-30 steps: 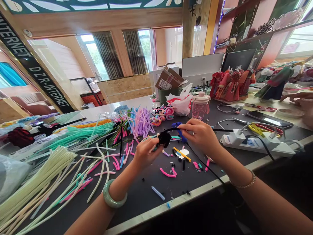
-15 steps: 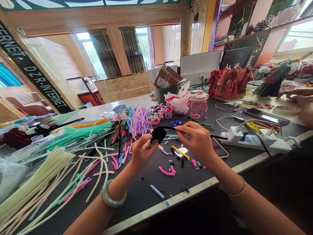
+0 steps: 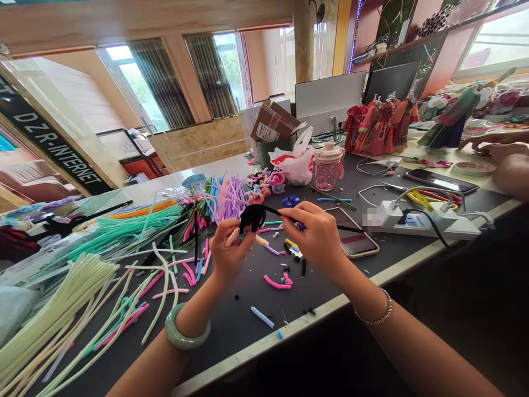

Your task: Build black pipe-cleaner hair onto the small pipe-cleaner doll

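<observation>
Fingers (image 3: pixel 291 214) of both hands pinched shut on a black chenille bundle, held above the work table

The left hand (image 3: pixel 228 253) closes on the black chenille bundle (image 3: pixel 252 218), with cream stem ends (image 3: pixel 232 237) showing on either side. The right hand (image 3: pixel 314 237) grips a black stem (image 3: pixel 347 227) running out of the bundle. Both hands are just above a dark work table (image 3: pixel 231 325) scattered with cut pink chenille pieces (image 3: pixel 276 283). Pale green stems (image 3: pixel 61 309) and lilac stems (image 3: pixel 225 198) lie in heaps to the left and ahead. A power strip (image 3: pixel 413 218), a pink lidded bottle (image 3: pixel 329 168) and red costumed dolls (image 3: pixel 372 129) stand to the right, where a co-worker's hand (image 3: pixel 475 144) rests. Beyond are a cardboard box (image 3: pixel 273 121) and windows with blinds (image 3: pixel 210 71). Compared with the earlier frame, a blue plastic piece (image 3: pixel 290 201) lies farther from the right hand, and a smartphone (image 3: pixel 353 240) beside that hand now shows in full
</observation>
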Demonstrator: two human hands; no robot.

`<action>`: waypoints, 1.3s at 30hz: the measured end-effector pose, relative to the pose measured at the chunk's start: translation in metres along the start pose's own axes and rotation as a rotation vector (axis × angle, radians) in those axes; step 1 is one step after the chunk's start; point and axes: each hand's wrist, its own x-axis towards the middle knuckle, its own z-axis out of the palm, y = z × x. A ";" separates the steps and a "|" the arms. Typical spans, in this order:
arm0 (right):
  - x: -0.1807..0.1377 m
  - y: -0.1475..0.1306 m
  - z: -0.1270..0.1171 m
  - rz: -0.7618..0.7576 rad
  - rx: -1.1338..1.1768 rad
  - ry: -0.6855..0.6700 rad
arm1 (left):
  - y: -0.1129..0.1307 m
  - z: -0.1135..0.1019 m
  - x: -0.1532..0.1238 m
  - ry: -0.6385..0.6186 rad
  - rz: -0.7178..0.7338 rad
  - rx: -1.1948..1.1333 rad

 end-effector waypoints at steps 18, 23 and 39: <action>-0.011 -0.017 0.018 0.103 0.060 -0.020 | 0.005 0.006 0.005 0.039 -0.046 -0.091; -0.014 -0.023 0.020 0.105 0.054 -0.041 | 0.007 0.007 0.006 0.055 -0.053 -0.056; -0.016 -0.032 0.030 0.089 -0.034 -0.090 | 0.006 0.006 0.005 0.060 -0.066 -0.036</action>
